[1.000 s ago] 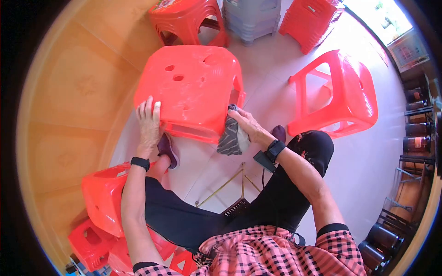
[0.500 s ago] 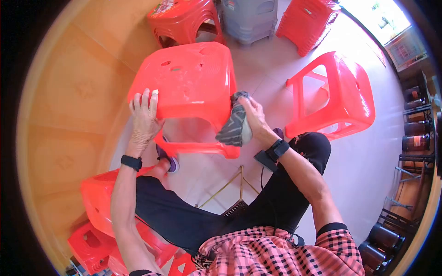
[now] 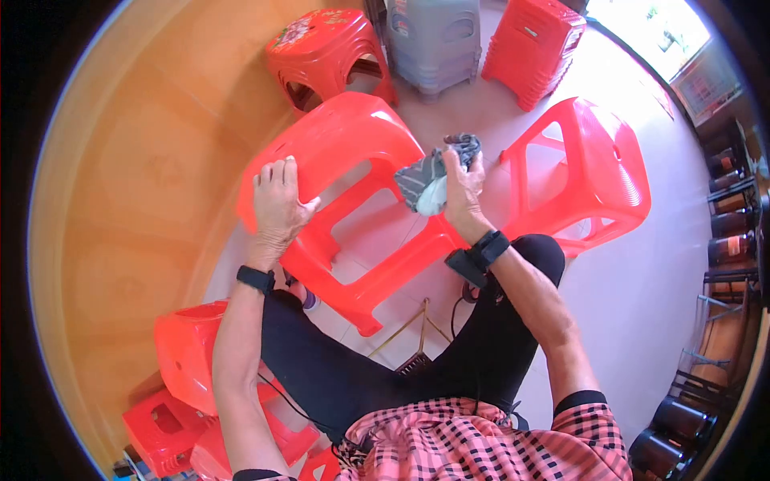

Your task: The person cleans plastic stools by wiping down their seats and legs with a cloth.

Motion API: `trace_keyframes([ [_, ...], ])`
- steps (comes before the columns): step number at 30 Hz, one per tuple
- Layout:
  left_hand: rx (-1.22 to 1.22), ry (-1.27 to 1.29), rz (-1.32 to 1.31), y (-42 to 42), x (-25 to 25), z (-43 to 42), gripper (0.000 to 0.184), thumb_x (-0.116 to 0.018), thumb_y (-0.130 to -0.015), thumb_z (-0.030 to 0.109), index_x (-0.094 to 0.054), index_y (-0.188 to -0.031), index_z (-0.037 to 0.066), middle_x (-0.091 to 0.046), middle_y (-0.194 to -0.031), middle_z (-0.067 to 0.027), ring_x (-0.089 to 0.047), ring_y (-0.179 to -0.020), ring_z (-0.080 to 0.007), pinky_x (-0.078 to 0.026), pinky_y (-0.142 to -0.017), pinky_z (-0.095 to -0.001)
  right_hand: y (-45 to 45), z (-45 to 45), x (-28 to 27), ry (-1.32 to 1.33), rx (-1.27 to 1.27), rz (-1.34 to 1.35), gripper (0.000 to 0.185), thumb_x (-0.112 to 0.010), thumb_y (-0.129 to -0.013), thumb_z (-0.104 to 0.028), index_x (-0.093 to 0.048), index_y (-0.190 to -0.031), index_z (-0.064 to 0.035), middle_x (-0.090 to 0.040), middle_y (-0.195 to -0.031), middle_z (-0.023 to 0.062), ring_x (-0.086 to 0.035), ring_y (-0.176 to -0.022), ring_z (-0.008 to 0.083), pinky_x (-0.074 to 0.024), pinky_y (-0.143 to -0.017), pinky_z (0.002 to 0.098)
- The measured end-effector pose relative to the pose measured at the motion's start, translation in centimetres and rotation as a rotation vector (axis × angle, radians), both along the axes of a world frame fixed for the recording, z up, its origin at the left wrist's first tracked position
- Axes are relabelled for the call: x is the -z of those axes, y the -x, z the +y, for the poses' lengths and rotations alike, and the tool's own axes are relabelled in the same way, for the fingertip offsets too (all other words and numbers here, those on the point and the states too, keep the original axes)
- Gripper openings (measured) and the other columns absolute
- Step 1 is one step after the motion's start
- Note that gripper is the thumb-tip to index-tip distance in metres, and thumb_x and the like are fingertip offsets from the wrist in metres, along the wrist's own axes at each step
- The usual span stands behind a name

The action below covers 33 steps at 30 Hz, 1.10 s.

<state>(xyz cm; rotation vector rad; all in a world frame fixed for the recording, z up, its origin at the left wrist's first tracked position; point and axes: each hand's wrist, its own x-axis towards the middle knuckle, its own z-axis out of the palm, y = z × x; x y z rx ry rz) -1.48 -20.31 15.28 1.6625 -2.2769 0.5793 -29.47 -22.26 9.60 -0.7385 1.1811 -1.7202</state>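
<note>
A red plastic stool (image 3: 345, 128) is tilted in front of me, its seat turned away and its legs pointing toward me. My left hand (image 3: 279, 207) grips the seat's edge at the left, with the fingers on top and the thumb to the right. In my right hand (image 3: 465, 186) is a bunched grey patterned cloth (image 3: 419, 178) with a pale part, held just right of the stool's raised side. Whether the cloth touches the stool is hard to tell. Black bands circle both wrists.
Another red stool (image 3: 597, 172) lies on its side at the right. At the back stand a red stool with a flower print (image 3: 321, 44), a grey stack (image 3: 433, 48) and a red stack (image 3: 533, 48). More red stools (image 3: 188, 353) are at the lower left, beside the orange wall (image 3: 144, 200).
The stool has tipped and turned, so its legs and open side now show more. My left hand moved slightly right with it. My right hand and the cloth moved up and right.
</note>
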Motion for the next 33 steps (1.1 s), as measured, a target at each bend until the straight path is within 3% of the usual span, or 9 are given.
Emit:
trace_keyframes([
  [8,-0.010,0.022,0.074,0.4,-0.3,-0.4,0.080,-0.083,-0.054,0.029,-0.048,-0.120,-0.001,-0.052,-0.105,-0.0119,-0.048,-0.102,-0.0287,-0.040,-0.085,-0.0410,-3.6,-4.7,-7.3,0.164,0.129,0.226,0.040,-0.066,-0.084,-0.020,-0.046,-0.115,-0.0056,-0.054,-0.088,0.0020,-0.053,-0.077,0.0117,-0.0465,-0.068,0.0287],
  [9,-0.023,0.018,0.068,0.5,-0.3,-0.2,0.080,-0.083,-0.054,0.029,-0.048,-0.120,0.000,-0.052,-0.105,-0.0118,-0.048,-0.102,-0.0285,-0.040,-0.085,-0.0408,-4.9,-5.4,-7.2,0.130,0.220,0.380,0.043,-0.067,-0.082,-0.019,-0.045,-0.117,-0.0061,-0.055,-0.086,0.0048,-0.055,-0.077,0.0146,-0.0472,-0.070,0.0316],
  [13,-0.003,0.040,0.093,0.1,0.0,-0.2,0.081,-0.084,-0.053,0.031,-0.049,-0.119,0.000,-0.052,-0.105,-0.0115,-0.048,-0.103,-0.0282,-0.039,-0.086,-0.0401,-8.5,-4.3,-6.7,0.207,0.155,0.416,0.044,-0.068,-0.080,-0.018,-0.046,-0.116,-0.0046,-0.058,-0.089,0.0124,-0.060,-0.079,0.0239,-0.0478,-0.075,0.0383],
  [16,-0.007,0.026,0.096,0.6,-0.2,-0.3,0.072,-0.080,-0.059,0.028,-0.049,-0.118,0.000,-0.051,-0.103,-0.0119,-0.048,-0.101,-0.0287,-0.038,-0.084,-0.0402,-12.4,-2.3,-5.8,0.339,0.211,0.637,0.043,-0.068,-0.081,-0.018,-0.047,-0.115,-0.0045,-0.058,-0.089,0.0130,-0.060,-0.078,0.0241,-0.0484,-0.072,0.0381],
  [24,0.084,0.093,0.137,-0.5,0.8,-0.5,0.058,-0.066,-0.067,0.018,-0.047,-0.118,-0.002,-0.050,-0.100,-0.0128,-0.048,-0.098,-0.0313,-0.038,-0.077,-0.0413,-16.3,2.1,-5.2,0.400,-0.133,0.256,0.044,-0.070,-0.078,-0.008,-0.047,-0.115,-0.0062,-0.058,-0.087,0.0107,-0.061,-0.078,0.0221,-0.0495,-0.073,0.0335],
  [26,0.053,0.072,0.134,0.0,0.5,-0.3,0.058,-0.066,-0.067,0.017,-0.047,-0.118,-0.002,-0.050,-0.101,-0.0130,-0.048,-0.098,-0.0316,-0.038,-0.078,-0.0413,-13.8,1.8,-4.8,0.456,-0.172,0.323,0.045,-0.070,-0.075,-0.008,-0.047,-0.114,-0.0062,-0.058,-0.091,0.0122,-0.062,-0.080,0.0263,-0.0504,-0.074,0.0352],
  [28,0.018,0.071,0.071,0.3,0.2,-0.2,0.063,-0.073,-0.064,0.021,-0.047,-0.118,-0.001,-0.051,-0.102,-0.0130,-0.048,-0.098,-0.0311,-0.039,-0.079,-0.0410,-11.0,1.8,-3.7,0.657,-0.329,0.790,0.049,-0.071,-0.071,-0.008,-0.047,-0.114,-0.0049,-0.058,-0.096,0.0145,-0.062,-0.084,0.0329,-0.0511,-0.074,0.0384],
  [32,-0.051,0.035,0.078,0.2,-0.1,-0.5,0.075,-0.081,-0.058,0.028,-0.047,-0.119,-0.001,-0.050,-0.102,-0.0128,-0.049,-0.098,-0.0299,-0.039,-0.081,-0.0404,-7.4,3.2,1.7,0.496,-0.398,0.918,0.040,-0.069,-0.072,-0.015,-0.051,-0.106,-0.0038,-0.059,-0.095,0.0189,-0.062,-0.084,0.0353,-0.0507,-0.073,0.0412],
  [33,-0.026,0.062,0.060,-0.1,0.1,-0.7,0.081,-0.083,-0.054,0.031,-0.047,-0.119,-0.001,-0.050,-0.103,-0.0125,-0.049,-0.099,-0.0294,-0.040,-0.082,-0.0401,-6.1,3.8,2.9,0.208,-0.369,0.842,0.038,-0.068,-0.073,-0.017,-0.051,-0.104,-0.0034,-0.059,-0.088,0.0190,-0.063,-0.080,0.0341,-0.0504,-0.071,0.0410],
])
